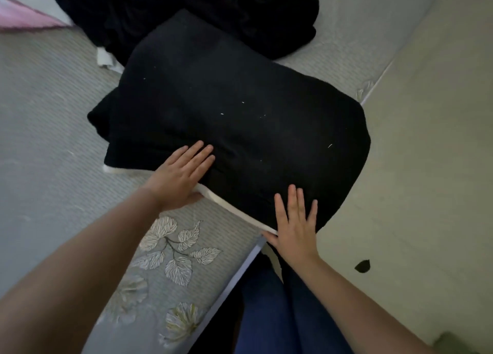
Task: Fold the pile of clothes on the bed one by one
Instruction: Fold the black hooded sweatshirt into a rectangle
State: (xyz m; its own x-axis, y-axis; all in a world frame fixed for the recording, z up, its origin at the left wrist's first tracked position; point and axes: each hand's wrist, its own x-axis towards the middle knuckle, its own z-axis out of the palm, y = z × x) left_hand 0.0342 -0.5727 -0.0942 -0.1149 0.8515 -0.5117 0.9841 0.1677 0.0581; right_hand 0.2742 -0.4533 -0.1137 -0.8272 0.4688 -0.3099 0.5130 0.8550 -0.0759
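Folded black garment [234, 129] lies on the bed [48, 118] under both hands, left hand [181, 174] and right hand [294, 220] flat with fingers spread, its far-right side overhanging the mattress edge, so a push could slide it off.

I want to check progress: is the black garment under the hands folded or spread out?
Folded. The black garment lies as a compact block with stacked layers at its left edge; the left hand and right hand press flat on it.
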